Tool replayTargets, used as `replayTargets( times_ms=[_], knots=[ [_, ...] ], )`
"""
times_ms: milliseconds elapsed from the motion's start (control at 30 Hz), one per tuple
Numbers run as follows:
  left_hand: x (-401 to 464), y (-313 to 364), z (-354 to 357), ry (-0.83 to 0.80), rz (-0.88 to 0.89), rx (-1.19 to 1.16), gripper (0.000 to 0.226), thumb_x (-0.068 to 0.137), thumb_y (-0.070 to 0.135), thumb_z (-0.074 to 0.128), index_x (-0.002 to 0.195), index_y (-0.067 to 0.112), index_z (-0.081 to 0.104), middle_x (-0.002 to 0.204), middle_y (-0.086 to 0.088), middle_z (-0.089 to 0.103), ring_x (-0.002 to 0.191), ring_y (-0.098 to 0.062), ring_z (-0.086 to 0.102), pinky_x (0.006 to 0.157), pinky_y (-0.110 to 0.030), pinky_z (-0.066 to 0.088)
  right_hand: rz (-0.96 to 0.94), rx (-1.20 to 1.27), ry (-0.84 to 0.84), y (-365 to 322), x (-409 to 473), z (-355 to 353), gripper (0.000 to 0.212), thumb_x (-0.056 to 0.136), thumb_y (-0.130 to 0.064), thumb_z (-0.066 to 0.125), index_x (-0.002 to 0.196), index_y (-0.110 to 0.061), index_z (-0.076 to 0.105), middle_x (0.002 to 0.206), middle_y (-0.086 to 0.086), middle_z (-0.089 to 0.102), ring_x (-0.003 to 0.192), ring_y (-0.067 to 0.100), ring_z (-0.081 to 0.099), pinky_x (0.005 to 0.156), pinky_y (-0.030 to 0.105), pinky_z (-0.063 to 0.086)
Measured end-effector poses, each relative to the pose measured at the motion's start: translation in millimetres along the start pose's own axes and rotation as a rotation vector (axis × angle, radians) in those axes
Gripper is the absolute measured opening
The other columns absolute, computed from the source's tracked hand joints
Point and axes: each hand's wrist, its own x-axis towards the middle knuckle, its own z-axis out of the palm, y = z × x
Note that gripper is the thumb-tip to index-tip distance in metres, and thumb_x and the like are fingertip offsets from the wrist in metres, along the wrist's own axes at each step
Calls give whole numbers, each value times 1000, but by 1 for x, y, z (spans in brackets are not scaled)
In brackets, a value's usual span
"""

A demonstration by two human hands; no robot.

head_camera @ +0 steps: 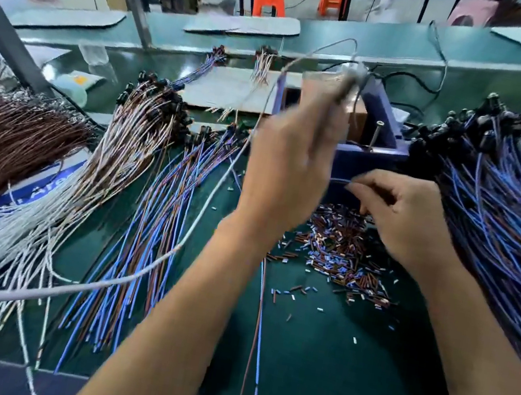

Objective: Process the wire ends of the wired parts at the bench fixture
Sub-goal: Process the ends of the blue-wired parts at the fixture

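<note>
Your left hand (287, 164) was raised before the blue fixture (372, 137), fingers curled round a blurred wired part (348, 84). Your right hand (398, 218) pinched a blue wire (340, 180) beside the heap of cut scraps (343, 250) on the worktop (327, 365).

Wired parts and the blue bench fixture on the green bench

The blue box-shaped metal fixture (372, 137) stands at the back centre. A big bundle of blue and brown wires with black end parts (505, 219) lies to its right, a fan of blue and brown processed wires (155, 231) to its left, and a heap of small cut insulation pieces (343, 250) just before it.
</note>
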Motion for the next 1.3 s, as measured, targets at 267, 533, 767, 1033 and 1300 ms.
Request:
replayTargets(
  times_ms=[267, 533, 767, 1033, 1300],
  knots=[
    [-40, -10, 24, -453, 85, 68, 28, 107, 26, 51, 125, 12, 66, 111, -3, 71, 98, -31, 68, 77, -48, 53, 15, 140, 72, -1, -8, 6, 9, 93, -19, 71, 85, -22, 75, 75, -13, 71, 71, -6, 57, 65, 21, 47],
    [-51, -35, 13, -308, -55, 69, 19, 91, 18, 55, 91, 8, 70, 79, -3, 68, 72, -28, 60, 65, -45, 49, 236, 328, 202, 14, -8, -7, 10, 93, -19, 77, 85, -25, 77, 74, -6, 77, 61, 3, 65, 64, 16, 51],
    [-55, -30, 18, -314, -94, 28, 10, 90, 13, 70, 99, 13, 74, 84, -1, 74, 78, -27, 68, 68, -42, 52, 302, 540, 191, 7, -8, -1, 8, 94, -11, 75, 86, -13, 76, 71, 3, 76, 58, 8, 63, 61, 18, 52],
    [-54, -29, 18, -238, 7, -13, 6, 92, 10, 69, 89, 10, 73, 76, 4, 69, 67, -15, 61, 61, -37, 48, 341, 503, 151, 9, -9, 3, 21, 100, -21, 70, 82, -12, 73, 71, 7, 75, 55, 14, 62, 60, 22, 52],
    [-54, -27, 20, -303, -22, -85, 23, 89, 22, 54, 88, 9, 72, 74, 1, 71, 67, -21, 66, 60, -41, 50, 362, 497, 126, 11, -9, 2, 25, 102, -25, 66, 80, -14, 69, 60, -3, 64, 56, 10, 54, 57, 19, 47]
  ],
)
